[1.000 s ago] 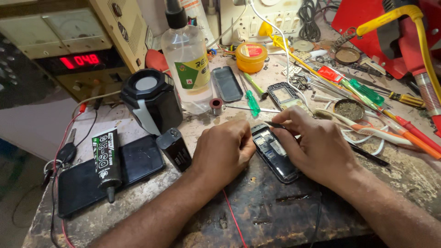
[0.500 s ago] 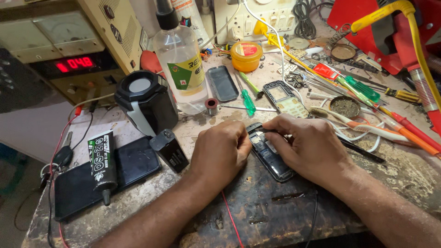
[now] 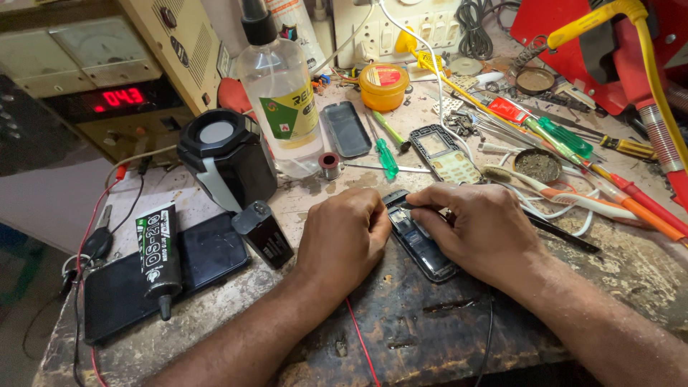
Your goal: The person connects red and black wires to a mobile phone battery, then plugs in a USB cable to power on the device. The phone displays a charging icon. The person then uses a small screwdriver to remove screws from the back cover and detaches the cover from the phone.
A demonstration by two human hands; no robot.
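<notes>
An opened phone body [image 3: 419, 240], dark and slim with its inner parts bare, lies flat on the bench [image 3: 430, 330] near the middle, between both hands. The left hand [image 3: 344, 240] presses against its left edge with fingers curled, steadying it. The right hand [image 3: 484, 229] rests over its right side, fingertips pinched on the far end; a thin dark tool [image 3: 566, 235] shows beside this hand, though the grip on it is hidden. The body looks light, stiff and fragile inside, best held by its long edges. Further off lie a keypad frame [image 3: 446, 152], a green screwdriver [image 3: 387, 156], a clear bottle [image 3: 283, 100] and, to the left, a black glue tube [image 3: 159, 254].
</notes>
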